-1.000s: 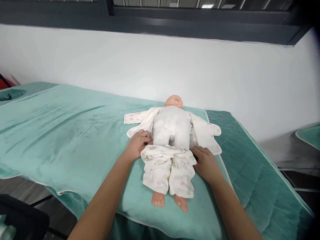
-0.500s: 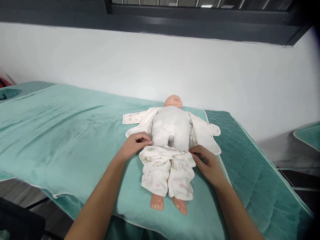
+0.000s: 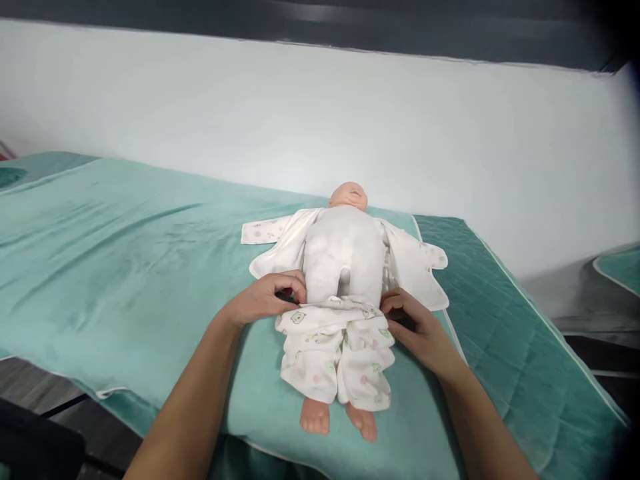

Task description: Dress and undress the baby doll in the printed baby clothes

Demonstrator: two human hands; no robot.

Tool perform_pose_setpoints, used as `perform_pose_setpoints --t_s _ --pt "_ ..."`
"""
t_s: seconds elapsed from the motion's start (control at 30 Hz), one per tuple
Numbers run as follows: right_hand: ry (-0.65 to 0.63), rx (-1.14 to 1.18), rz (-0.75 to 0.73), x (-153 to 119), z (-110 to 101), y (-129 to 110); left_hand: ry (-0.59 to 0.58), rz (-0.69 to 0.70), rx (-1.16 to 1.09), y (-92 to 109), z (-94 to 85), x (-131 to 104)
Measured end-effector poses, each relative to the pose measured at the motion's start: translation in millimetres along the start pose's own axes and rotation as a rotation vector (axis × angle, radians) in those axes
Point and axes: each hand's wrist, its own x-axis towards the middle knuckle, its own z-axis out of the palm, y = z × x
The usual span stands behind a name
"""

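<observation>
A baby doll with a white cloth body lies on its back, head toward the wall and feet toward me. Its white patterned shirt is spread open, sleeves out to both sides. White printed baby pants cover the legs up to the thighs, with the bare feet sticking out below. At the left end of the waistband, my left hand pinches the cloth between thumb and fingers. My right hand grips the waistband at its right end; its fingertips are partly hidden against the cloth.
A light green sheet covers the bed under the doll. To the right lies a darker quilted green cover. Behind the bed rises a white wall. A black object stands at the lower left.
My view has tilted slightly downward. The left hand has shifted its grip at the waistband, its fingers now more curled. The right hand stays at the other end, and the pants sit nearly the same.
</observation>
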Motion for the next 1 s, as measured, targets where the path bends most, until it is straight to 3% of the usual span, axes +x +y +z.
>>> perform_pose_setpoints --t_s 0.13,0.3,0.47,0.7,0.87,1.0 --pt "0.045 -0.049 -0.024 1 4 3 0.078 0.003 -0.085 -4 2.8 -1" --pt "0.209 -0.122 0.019 3 9 6 0.351 -0.012 -0.232 -12 8.8 0" --pt "0.374 -0.128 0.105 9 14 6 0.551 -0.052 -0.196 -16 11.2 7" --pt "0.478 -0.194 0.167 26 13 -1 0.581 -0.079 0.033 -21 12.1 13" --pt "0.494 -0.322 0.168 48 1 -10 0.595 -0.098 0.065 -20 12.0 12" --pt "0.539 -0.349 0.158 65 -1 1 0.595 -0.113 0.089 -19 10.6 12"
